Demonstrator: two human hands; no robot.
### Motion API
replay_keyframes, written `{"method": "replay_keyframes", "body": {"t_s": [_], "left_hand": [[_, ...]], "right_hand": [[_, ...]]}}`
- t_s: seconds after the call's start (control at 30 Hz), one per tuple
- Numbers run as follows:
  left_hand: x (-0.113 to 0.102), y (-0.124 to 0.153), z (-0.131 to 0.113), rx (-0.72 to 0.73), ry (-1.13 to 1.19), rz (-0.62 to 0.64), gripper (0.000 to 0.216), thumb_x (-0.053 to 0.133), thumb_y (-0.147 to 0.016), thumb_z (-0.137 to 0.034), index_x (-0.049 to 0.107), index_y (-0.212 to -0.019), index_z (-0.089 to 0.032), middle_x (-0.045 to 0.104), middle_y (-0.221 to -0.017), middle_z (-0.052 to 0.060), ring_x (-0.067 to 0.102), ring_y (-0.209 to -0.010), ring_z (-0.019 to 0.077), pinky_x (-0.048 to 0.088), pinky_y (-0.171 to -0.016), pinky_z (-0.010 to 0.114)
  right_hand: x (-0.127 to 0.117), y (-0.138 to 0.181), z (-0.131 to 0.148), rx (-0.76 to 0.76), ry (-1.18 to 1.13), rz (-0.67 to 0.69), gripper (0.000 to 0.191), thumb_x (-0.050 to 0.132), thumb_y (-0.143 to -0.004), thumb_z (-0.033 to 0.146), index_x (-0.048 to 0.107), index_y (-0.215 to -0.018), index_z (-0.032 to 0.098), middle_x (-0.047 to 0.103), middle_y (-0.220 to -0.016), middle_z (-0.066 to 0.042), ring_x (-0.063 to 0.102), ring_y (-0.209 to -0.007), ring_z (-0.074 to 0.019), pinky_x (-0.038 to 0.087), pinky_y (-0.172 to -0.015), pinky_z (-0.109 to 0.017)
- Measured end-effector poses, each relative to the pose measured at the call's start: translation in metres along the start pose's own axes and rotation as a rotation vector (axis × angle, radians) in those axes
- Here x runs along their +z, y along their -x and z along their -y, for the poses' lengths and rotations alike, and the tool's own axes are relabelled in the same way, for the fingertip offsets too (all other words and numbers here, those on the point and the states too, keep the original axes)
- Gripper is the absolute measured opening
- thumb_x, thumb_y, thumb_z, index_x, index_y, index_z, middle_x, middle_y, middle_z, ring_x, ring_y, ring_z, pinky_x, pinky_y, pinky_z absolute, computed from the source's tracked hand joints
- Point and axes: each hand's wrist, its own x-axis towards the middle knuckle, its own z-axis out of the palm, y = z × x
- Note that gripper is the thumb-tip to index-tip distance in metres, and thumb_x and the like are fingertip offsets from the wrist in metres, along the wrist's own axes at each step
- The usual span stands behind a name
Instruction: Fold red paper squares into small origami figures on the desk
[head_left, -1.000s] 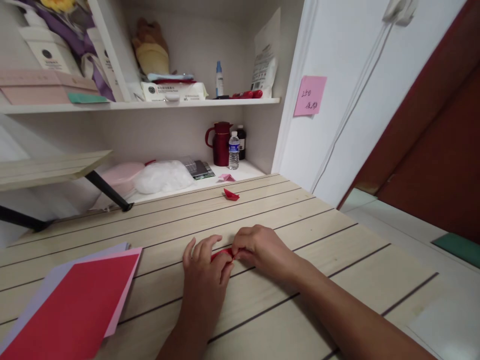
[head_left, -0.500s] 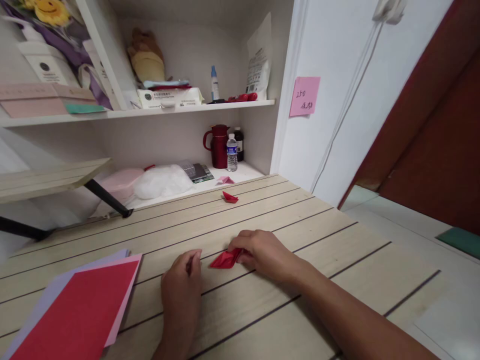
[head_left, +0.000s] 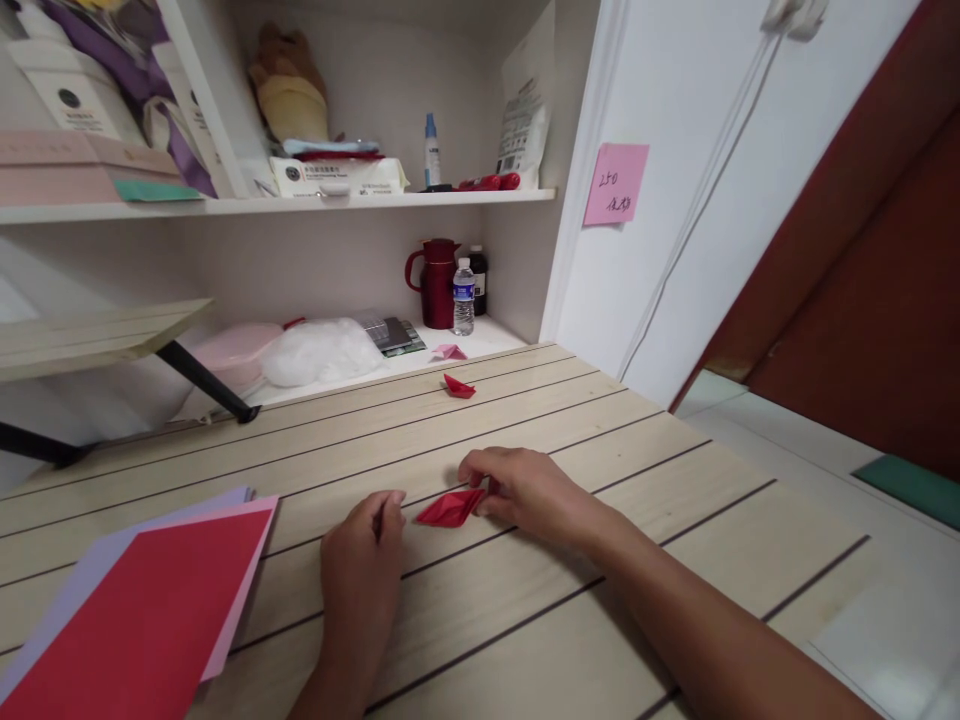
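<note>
A folded red paper boat (head_left: 450, 508) lies on the striped wooden table (head_left: 480, 610) between my two hands. My right hand (head_left: 525, 490) is at the boat's right end. Its forefinger arches above the paper with a gap, and the thumb is beside the right tip; I cannot tell if it touches. To the left of the boat, my left hand (head_left: 364, 550) rests on its side with fingers curled in, and nothing shows in it. A second red paper boat (head_left: 459, 387) sits farther back on the table.
Red, pink and lilac paper sheets (head_left: 142, 610) are stacked at the left. Behind the table, a shelf holds a dark red jug (head_left: 437, 285), a water bottle (head_left: 463, 300), a pink folded paper (head_left: 450, 352) and a white plastic bag (head_left: 322, 352). A black-legged stand (head_left: 206, 380) is at the left.
The forefinger of my right hand has lifted off the red boat, which now shows more of its right end and lies flatter. My left hand keeps its curled pose. The view has shifted slightly.
</note>
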Motion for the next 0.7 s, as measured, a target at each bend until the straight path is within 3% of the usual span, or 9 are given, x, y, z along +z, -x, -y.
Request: {"method": "replay_keyframes", "body": {"t_s": [0.33, 0.7], "left_hand": [[0.0011, -0.0005, 0.0009, 0.068, 0.017, 0.049, 0.035, 0.045, -0.086, -0.046, 0.071, -0.085, -0.025, 0.073, -0.071, 0.000, 0.068, -0.070, 0.0219, 0.046, -0.070, 0.032], [0.0048, -0.0020, 0.0062, 0.075, 0.000, 0.059, 0.032, 0.046, -0.086, -0.045, 0.072, -0.085, -0.026, 0.075, -0.076, 0.000, 0.069, -0.072, 0.0217, 0.046, -0.068, 0.031]], "right_hand": [[0.0033, -0.0008, -0.0059, -0.055, -0.026, -0.018, 0.031, 0.069, -0.075, 0.005, 0.066, -0.097, 0.027, 0.062, -0.104, 0.003, 0.059, -0.079, -0.0113, 0.042, -0.071, -0.022], [0.0053, -0.0038, -0.0089, -0.039, -0.107, -0.034, 0.014, 0.070, -0.078, 0.009, 0.071, -0.081, 0.023, 0.067, -0.090, 0.002, 0.062, -0.077, -0.0126, 0.042, -0.071, -0.023]]}}
